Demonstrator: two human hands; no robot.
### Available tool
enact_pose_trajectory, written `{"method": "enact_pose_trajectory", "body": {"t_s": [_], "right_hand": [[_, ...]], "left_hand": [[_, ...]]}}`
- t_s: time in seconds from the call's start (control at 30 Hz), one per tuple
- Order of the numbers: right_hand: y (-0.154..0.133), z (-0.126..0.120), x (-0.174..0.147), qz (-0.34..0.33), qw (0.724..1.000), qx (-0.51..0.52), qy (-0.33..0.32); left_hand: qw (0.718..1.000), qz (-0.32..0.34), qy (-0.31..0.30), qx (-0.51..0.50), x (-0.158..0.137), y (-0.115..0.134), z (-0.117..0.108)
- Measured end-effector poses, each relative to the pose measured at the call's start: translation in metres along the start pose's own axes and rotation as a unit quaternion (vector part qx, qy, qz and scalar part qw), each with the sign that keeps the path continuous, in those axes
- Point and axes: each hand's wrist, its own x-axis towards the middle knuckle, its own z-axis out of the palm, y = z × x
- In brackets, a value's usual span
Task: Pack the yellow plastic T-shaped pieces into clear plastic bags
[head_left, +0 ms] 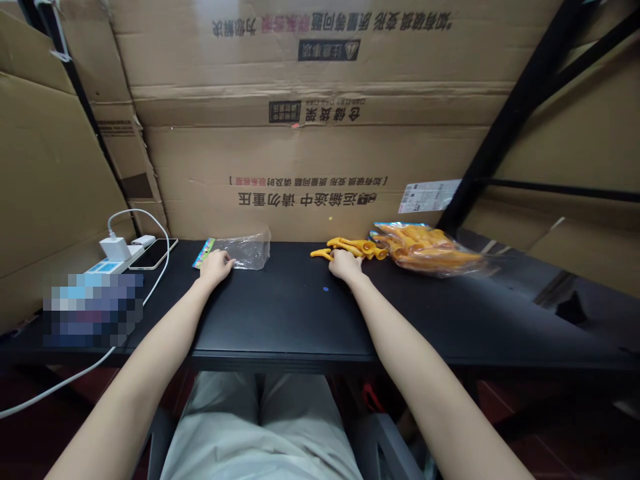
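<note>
My left hand rests on the black tabletop, its fingers closed on the header end of a clear plastic bag. The bag lies flat and looks empty, and its header card is colourful. Over to the right, my right hand curls around part of a small pile of orange plastic toy horns with flared ends. The fingertips are partly hidden, so the exact grip does not show. Just beyond the pile lies a clear bag full of the same orange toys.
A cardboard wall stands upright along the back of the black table. At the left are a power strip with a white charger and cable, a phone and a blurred-out item. A black metal post rises at the right.
</note>
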Motion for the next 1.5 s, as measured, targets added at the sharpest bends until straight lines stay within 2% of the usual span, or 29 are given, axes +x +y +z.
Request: {"method": "enact_pose_trajectory", "body": {"t_s": [0.23,0.33,0.47,0.6,0.73,0.9,0.97,1.07,1.13,1.2,1.33,1.5], "right_hand": [[-0.014,-0.002,-0.006,-0.063,0.998,0.024,-0.021],[-0.017,-0.008,-0.009,-0.051,0.998,-0.013,-0.028],[-0.015,-0.014,-0.012,-0.024,0.996,-0.061,-0.068],[-0.015,-0.016,-0.013,-0.019,0.996,-0.046,-0.073],[-0.019,-0.019,-0.015,-0.023,0.999,-0.012,-0.037],[-0.025,-0.017,-0.015,-0.04,0.994,0.079,0.06],[-0.029,-0.012,-0.015,-0.088,0.979,0.155,0.101],[-0.04,-0.001,-0.014,-0.194,0.937,0.265,0.121],[-0.047,0.007,-0.014,-0.244,0.915,0.303,0.107],[-0.051,0.014,-0.014,-0.262,0.911,0.309,0.078],[-0.049,0.021,-0.011,-0.236,0.927,0.292,-0.02],[-0.04,0.024,-0.007,-0.203,0.909,0.346,-0.108]], "left_hand": [[0.999,-0.006,0.0,0.037,0.0,-0.002,0.008],[0.999,-0.008,-0.021,0.045,-0.001,-0.001,0.007],[0.997,-0.001,-0.064,0.032,-0.003,0.001,0.004],[0.994,-0.007,-0.11,0.023,-0.003,0.004,0.001],[0.984,-0.028,-0.171,0.03,-0.003,0.006,0.0],[0.97,-0.045,-0.231,0.069,-0.002,0.01,-0.001],[0.965,-0.05,-0.245,0.076,-0.002,0.011,-0.003],[0.961,-0.055,-0.259,0.077,-0.003,0.013,-0.007],[0.96,-0.054,-0.263,0.076,-0.004,0.014,-0.008],[0.961,-0.051,-0.26,0.076,-0.004,0.014,-0.009],[0.965,-0.041,-0.249,0.072,-0.004,0.011,-0.009],[0.965,-0.036,-0.249,0.072,0.0,0.007,-0.009]]}}
